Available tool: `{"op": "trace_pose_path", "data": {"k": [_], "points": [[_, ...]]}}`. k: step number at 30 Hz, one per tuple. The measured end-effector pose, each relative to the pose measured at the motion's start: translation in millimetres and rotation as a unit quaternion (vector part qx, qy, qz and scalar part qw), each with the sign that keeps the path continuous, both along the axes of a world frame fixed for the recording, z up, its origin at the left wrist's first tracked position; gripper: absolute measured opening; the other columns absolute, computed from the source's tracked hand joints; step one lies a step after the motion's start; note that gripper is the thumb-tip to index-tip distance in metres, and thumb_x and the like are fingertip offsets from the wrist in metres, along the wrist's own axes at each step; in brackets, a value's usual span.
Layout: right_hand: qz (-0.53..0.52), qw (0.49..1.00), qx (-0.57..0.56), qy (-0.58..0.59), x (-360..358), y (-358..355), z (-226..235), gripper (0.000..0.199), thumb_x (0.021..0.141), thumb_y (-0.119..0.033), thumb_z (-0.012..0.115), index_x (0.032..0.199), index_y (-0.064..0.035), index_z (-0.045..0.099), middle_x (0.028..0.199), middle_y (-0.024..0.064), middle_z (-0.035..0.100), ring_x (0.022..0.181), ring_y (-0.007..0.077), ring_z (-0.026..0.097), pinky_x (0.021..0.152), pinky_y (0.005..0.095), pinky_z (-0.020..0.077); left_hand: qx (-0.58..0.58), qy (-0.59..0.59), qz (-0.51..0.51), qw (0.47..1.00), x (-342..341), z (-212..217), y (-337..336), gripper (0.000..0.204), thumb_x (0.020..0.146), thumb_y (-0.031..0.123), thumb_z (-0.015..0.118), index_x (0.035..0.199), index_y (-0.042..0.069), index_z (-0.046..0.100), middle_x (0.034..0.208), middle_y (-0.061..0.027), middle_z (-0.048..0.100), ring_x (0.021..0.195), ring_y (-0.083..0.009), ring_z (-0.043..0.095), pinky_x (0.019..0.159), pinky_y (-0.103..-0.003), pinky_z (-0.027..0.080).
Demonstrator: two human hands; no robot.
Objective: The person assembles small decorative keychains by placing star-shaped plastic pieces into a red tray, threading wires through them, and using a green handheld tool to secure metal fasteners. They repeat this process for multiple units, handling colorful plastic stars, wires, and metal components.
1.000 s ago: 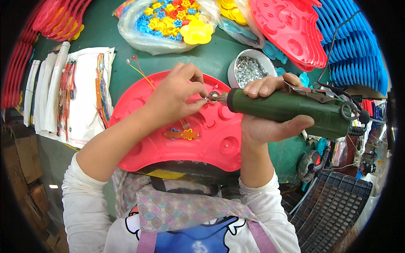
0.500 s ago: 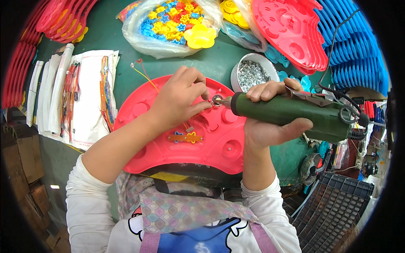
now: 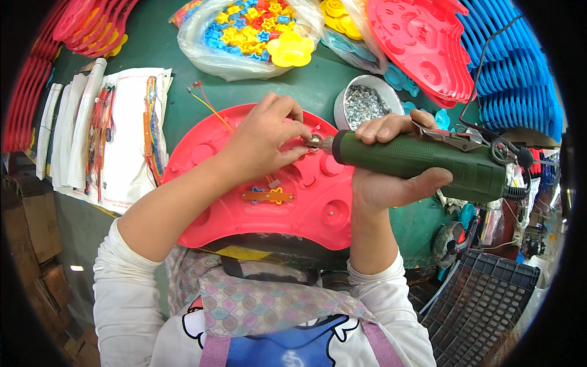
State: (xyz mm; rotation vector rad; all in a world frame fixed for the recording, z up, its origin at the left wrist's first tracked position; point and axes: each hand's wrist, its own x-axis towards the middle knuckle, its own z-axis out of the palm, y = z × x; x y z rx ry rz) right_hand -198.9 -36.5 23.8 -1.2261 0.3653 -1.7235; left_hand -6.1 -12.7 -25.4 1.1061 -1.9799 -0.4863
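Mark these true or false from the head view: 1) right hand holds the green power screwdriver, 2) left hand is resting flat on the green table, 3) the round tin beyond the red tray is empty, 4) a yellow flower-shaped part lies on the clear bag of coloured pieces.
1. The right hand grips the green cylindrical power screwdriver. True.
2. The left hand rests flat on the green table. False: its fingers pinch at the screwdriver's tip, over the red moulded plastic tray.
3. The round white tin is empty. False: it holds small silvery metal pieces.
4. A yellow flower-shaped plastic part lies on the clear plastic bag of coloured pieces. True.
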Motion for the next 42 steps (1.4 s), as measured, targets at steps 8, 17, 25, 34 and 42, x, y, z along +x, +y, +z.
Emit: {"op": "trace_pose_path", "data": {"k": [8, 17, 25, 34, 42], "points": [[-0.039, 0.999, -0.001, -0.001, -3, 1, 4, 0.092, 0.090, -0.086, 0.044, 0.130, -0.0026, 0.053, 0.078, 0.0097, 0.059, 0.067, 0.0216, 0.060, 0.065, 0.0372, 0.0539, -0.033, -0.018, 0.011, 0.999, -10, -7, -4, 0.021, 0.076, 0.011, 0.084, 0.095, 0.010, 0.074, 0.098, -0.0061, 0.060, 0.095, -0.0285, 0.056, 0.082, -0.039, 0.051], [-0.028, 0.999, -0.015, 0.011, 0, 1, 3, 0.092, 0.091, -0.085, 0.045, 0.131, -0.0024, 0.053, 0.079, 0.0098, 0.059, 0.066, 0.0215, 0.060, 0.064, 0.0369, 0.0540, -0.103, -0.045, 0.028, 0.993, -7, -1, 0, 0.026, 0.071, 0.011, 0.086, 0.092, 0.008, 0.070, 0.100, -0.0064, 0.061, 0.099, -0.0287, 0.058, 0.087, -0.040, 0.052], [-0.022, 1.000, -0.008, 0.007, 2, 3, 3, 0.091, 0.091, -0.084, 0.046, 0.130, -0.0026, 0.055, 0.078, 0.0101, 0.059, 0.066, 0.0219, 0.060, 0.064, 0.0370, 0.0540, -0.144, -0.090, 0.034, 0.985, -2, 14, 3, 0.030, 0.068, 0.015, 0.088, 0.091, 0.008, 0.069, 0.101, -0.0062, 0.060, 0.104, -0.0289, 0.057, 0.089, -0.041, 0.051], [-0.032, 0.999, 0.014, 0.022, 1, 2, -1, 0.091, 0.090, -0.085, 0.047, 0.129, -0.0033, 0.054, 0.079, 0.0101, 0.059, 0.067, 0.0222, 0.060, 0.066, 0.0368, 0.0540, -0.056, -0.064, 0.019, 0.996, 11, -1, -6, 0.018, 0.071, 0.012, 0.086, 0.082, 0.009, 0.072, 0.101, -0.0048, 0.062, 0.104, -0.0277, 0.056, 0.092, -0.042, 0.048], [-0.047, 0.998, 0.018, 0.039, 3, 0, -4, 0.090, 0.090, -0.085, 0.048, 0.127, -0.0030, 0.054, 0.079, 0.0099, 0.059, 0.067, 0.0219, 0.060, 0.065, 0.0368, 0.0544, -0.052, -0.068, 0.027, 0.996, 5, -1, -5, 0.017, 0.072, 0.012, 0.085, 0.083, 0.010, 0.073, 0.101, -0.0045, 0.063, 0.105, -0.0275, 0.057, 0.093, -0.042, 0.047]]}}
